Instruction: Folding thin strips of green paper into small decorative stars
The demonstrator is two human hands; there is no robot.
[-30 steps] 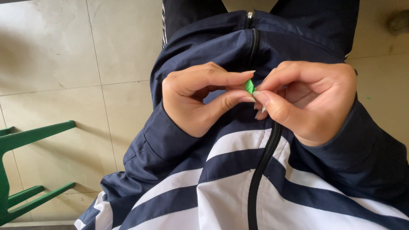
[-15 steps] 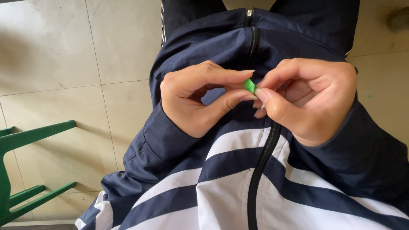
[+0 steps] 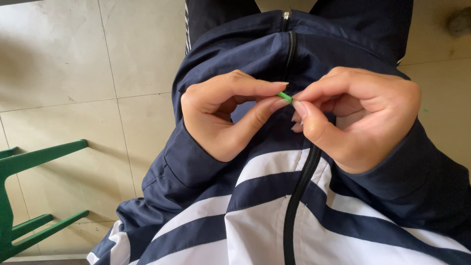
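— What is under the hands?
— A tile floor [image 3: 73, 64], pale, filling the upper left. A green chair [image 3: 29, 196] stands at the lower left.
— And the hands?
— In the middle, over a navy and white jacket [image 3: 255, 216]. The left hand [image 3: 225, 115] and right hand [image 3: 358, 115] both pinch a small green piece [image 3: 284, 96] in a narrow grip.

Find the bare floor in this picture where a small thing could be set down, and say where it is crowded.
Bare tiles lie left of the jacket, above the green chair. A narrower strip shows at the right. The middle is crowded: left hand and right hand pinch a small green piece.
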